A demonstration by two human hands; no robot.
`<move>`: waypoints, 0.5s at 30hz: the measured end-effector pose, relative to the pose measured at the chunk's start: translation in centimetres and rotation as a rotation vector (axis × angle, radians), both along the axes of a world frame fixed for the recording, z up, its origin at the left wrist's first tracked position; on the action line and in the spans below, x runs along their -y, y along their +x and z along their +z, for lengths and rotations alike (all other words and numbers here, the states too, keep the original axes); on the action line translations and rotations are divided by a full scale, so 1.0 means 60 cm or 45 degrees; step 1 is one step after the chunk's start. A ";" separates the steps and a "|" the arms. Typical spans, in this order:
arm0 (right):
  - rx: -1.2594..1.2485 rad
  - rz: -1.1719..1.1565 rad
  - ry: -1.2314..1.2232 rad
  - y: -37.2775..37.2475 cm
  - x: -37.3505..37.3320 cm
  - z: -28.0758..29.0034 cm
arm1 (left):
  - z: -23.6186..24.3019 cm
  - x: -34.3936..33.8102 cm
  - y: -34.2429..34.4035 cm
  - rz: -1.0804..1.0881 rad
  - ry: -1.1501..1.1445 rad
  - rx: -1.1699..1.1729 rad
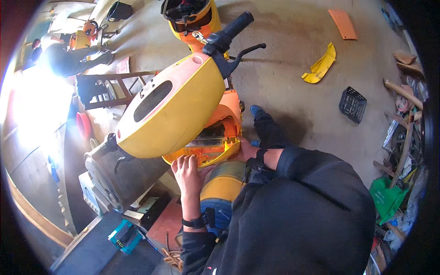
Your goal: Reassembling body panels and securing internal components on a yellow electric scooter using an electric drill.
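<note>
A yellow-and-orange scooter front panel (pixel 206 161) sits low on the scooter, below the handlebar cover. My left hand (pixel 187 176) is at its lower left edge, fingers curled over the rim. At the right edge of the panel, my right hand (pixel 248 150) grips its side; some of those fingers are hidden behind it. Inside the panel is an opening with a clear plastic part (pixel 206 142). Above my hands the yellow-and-pink handlebar cover (pixel 183 117) slants across, carrying a black grip (pixel 238 25) and a brake lever (pixel 247 50).
A yellow curved panel (pixel 322 64), an orange panel (pixel 343 24) and a black basket (pixel 353 104) lie on the floor. A dark metal drum (pixel 123 169) stands left, near a teal tool case (pixel 126 236). Scrap and a green bag (pixel 387 198) line the right. Another person (pixel 68 59) is far left.
</note>
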State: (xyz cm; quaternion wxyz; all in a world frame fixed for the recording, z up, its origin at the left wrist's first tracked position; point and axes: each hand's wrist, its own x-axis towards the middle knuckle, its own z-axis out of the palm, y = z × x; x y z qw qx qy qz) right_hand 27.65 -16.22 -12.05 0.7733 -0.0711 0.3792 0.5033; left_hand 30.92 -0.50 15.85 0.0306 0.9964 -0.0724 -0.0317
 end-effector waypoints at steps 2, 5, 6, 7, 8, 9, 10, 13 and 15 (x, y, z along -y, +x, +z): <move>-0.005 -0.005 -0.005 0.012 0.006 0.039 | -0.002 0.008 0.006 0.007 -0.006 -0.019; -0.145 0.062 -0.219 0.044 0.007 0.055 | -0.006 0.018 0.022 -0.026 -0.008 0.013; -0.222 -0.002 -0.077 0.045 0.011 0.032 | -0.010 0.020 0.028 -0.022 -0.005 0.020; -0.296 -0.056 0.071 0.052 0.013 0.029 | -0.014 0.020 0.034 -0.040 -0.023 0.032; -0.286 -0.044 0.079 0.052 0.016 0.030 | -0.015 0.021 0.043 -0.059 -0.040 0.046; -0.201 -0.082 0.075 0.050 0.021 0.033 | -0.013 0.022 0.051 -0.026 -0.034 0.021; -0.114 -0.122 0.067 0.059 0.025 0.046 | -0.017 0.025 0.059 -0.017 -0.029 0.034; 0.190 0.018 -0.070 0.112 0.049 0.165 | -0.036 0.016 0.057 0.056 0.037 -0.018; 0.359 0.191 -0.220 0.128 0.074 0.194 | -0.052 0.002 0.058 0.068 -0.021 0.046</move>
